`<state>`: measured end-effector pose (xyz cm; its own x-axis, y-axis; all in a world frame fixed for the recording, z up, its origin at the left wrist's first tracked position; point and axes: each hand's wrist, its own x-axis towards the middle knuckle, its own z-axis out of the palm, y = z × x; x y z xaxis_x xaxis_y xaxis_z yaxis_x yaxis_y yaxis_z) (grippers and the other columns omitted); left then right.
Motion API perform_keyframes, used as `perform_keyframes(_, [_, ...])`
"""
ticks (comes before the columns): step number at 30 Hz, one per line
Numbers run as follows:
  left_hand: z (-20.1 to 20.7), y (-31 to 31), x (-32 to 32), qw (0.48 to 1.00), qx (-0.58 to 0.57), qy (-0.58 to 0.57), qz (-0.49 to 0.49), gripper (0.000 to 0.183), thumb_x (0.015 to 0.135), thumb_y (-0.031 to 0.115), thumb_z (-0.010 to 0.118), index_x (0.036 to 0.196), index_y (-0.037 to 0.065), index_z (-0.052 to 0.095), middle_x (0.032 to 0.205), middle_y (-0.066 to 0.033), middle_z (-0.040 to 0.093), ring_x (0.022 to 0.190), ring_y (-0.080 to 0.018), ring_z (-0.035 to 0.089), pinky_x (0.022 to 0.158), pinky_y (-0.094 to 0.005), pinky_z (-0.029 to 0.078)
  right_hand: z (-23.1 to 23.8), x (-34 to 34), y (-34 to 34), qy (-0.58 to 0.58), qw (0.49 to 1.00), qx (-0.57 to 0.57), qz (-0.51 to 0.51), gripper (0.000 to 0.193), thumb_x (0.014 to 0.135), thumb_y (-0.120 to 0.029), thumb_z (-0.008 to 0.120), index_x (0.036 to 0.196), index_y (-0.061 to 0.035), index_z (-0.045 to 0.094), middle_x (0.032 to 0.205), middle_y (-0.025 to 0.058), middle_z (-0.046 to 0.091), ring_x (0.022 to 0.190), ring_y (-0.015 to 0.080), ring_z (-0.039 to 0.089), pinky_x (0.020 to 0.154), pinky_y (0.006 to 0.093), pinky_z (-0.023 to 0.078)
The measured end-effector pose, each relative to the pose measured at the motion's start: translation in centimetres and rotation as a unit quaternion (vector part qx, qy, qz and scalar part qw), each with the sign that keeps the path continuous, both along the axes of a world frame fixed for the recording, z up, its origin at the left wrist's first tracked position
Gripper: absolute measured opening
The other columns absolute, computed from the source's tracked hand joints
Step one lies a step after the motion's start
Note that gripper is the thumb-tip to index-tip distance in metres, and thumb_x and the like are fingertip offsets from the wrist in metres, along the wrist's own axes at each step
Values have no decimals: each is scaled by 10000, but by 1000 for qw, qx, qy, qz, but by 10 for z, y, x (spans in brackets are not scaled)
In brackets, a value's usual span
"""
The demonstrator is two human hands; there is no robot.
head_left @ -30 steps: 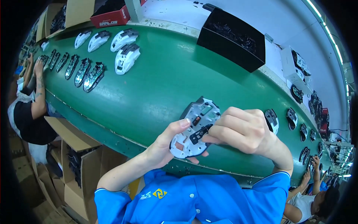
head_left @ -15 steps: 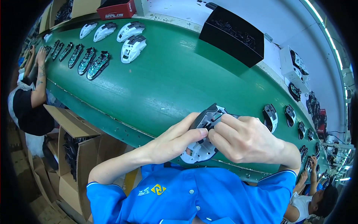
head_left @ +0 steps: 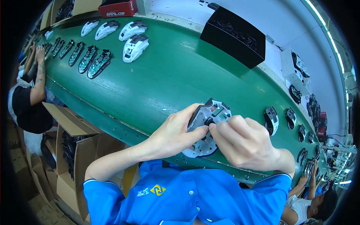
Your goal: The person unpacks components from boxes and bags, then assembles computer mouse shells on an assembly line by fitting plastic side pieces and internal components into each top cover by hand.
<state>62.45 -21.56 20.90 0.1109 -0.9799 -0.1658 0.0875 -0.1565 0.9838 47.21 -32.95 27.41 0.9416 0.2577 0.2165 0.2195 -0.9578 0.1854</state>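
Observation:
My left hand (head_left: 176,131) grips a computer mouse shell (head_left: 200,148), its hollow inner side turned up, over the near edge of the bench. The shell is grey and white inside with a dark rim. My right hand (head_left: 243,142) is closed in a pinch, thumb and fingertips pressed together at the middle of the shell. Beside those fingertips a small black part (head_left: 209,121) sits in the shell. Whatever is between the right fingers is hidden.
On the green bench (head_left: 150,82) stand white mouse shells (head_left: 135,48) and a row of mouse bases with circuit boards (head_left: 99,63). A black box of small parts (head_left: 232,37) stands at the back. More mice (head_left: 271,120) line the right; co-workers sit at both ends. Cardboard boxes (head_left: 86,153) are lower left.
The mouse shell has tilted so more of its inside shows. My right hand has drawn back a little from its upper part, and its fingertips now rest near the middle.

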Motion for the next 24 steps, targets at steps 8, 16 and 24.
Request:
perform_keyframes(8, [-4,-3,0,999,-11,41,22,370,854,134,563,1186,-2,474,923,-109,613,832,-111,558,707,-293,470,-8,6,6,-1,999,-32,-39,128,556,-120,603,641,-26,587,709,26,423,749,131,441,431,242,266])
perform_keyframes(16, [-10,-4,9,996,-37,-10,76,325,842,78,572,1152,-12,530,897,-95,636,785,-113,586,693,-286,479,-3,8,0,-62,980,127,-144,463,592,-120,763,1044,-104,661,871,44,542,708,195,511,540,295,443])
perform_keyframes(24, [-3,-3,8,974,-133,-149,109,315,824,15,553,1137,-15,533,932,-122,580,765,-191,572,680,-320,457,-31,14,-9,-34,864,455,-215,578,704,-63,753,1229,-57,512,967,82,548,844,163,571,610,256,504])
